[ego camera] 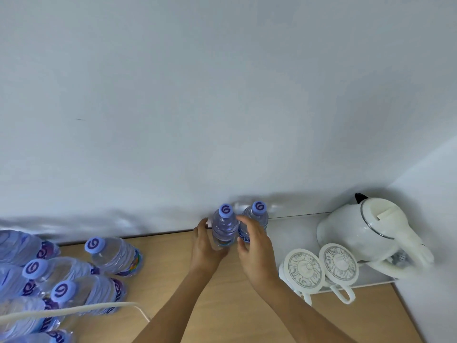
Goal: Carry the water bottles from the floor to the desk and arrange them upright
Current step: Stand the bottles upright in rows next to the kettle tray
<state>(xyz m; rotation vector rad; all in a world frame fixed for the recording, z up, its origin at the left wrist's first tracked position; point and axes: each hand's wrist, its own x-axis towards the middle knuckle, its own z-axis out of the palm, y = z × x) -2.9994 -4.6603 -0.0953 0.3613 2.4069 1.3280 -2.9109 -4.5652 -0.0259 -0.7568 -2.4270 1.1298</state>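
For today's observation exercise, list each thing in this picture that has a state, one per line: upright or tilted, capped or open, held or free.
Near bottle: upright, capped, held in left hand's grip.
Far bottle: upright, capped, right hand beside it; contact unclear.
Bottle cluster: upright, capped, free.
Kettle: lid shut, on tray.
Two mugs: covered by lids, on tray.

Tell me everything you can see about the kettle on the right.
The kettle is white, glossy, ceramic-looking, with a rounded body, a thin silver band around its flat lid, a dark-tipped spout pointing toward the wall, and a thick white handle curving toward the viewer. It stands upright on a white tray in the desk's right corner, close to both walls. Two lidded white cups sit just left of it on the same tray. Neither hand touches it; its lid looks closed.
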